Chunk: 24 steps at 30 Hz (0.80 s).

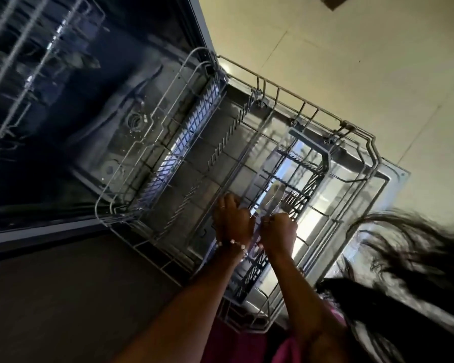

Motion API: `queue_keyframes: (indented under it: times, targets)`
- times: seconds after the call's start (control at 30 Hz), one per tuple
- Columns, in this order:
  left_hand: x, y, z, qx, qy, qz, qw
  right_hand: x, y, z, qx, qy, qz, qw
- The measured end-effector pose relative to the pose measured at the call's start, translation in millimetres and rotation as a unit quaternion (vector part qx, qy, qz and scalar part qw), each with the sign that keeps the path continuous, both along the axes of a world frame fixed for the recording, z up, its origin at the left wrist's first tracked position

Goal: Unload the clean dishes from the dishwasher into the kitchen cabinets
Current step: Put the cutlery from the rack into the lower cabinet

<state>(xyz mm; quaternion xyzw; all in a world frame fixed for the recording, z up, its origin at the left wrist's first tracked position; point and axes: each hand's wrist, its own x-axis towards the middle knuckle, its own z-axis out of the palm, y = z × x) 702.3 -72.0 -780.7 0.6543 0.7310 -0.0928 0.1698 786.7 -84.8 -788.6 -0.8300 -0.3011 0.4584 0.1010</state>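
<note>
2 hands (232, 218) (279, 229) grip cutlery (278, 199).

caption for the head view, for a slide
Both hands, left hand and right hand, gather cutlery from the cutlery basket in the pulled-out lower rack.

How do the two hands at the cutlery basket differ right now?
The left hand wears a ring and a bead bracelet; the right hand shows no bracelet. The left grips the rack wire beside the cutlery basket; the right holds cutlery handles. Both are curled shut.
</note>
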Motion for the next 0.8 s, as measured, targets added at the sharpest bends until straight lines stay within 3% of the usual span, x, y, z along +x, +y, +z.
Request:
queue_keyframes:
  times: [0.2,0.5,0.8]
  targets:
    - [-6,5,-13,0.044,-0.02,0.024,0.999,-5,5,-9,0.015,-0.018,-0.026,0.999]
    - [4,-10,-5,-0.042,-0.003,0.048,0.998,4,-10,-3,0.048,0.01,-0.036,0.998]
    - [16,-17,14,-0.023,-0.069,0.224,0.972,17,-20,35,0.073,0.08,-0.086,0.99]
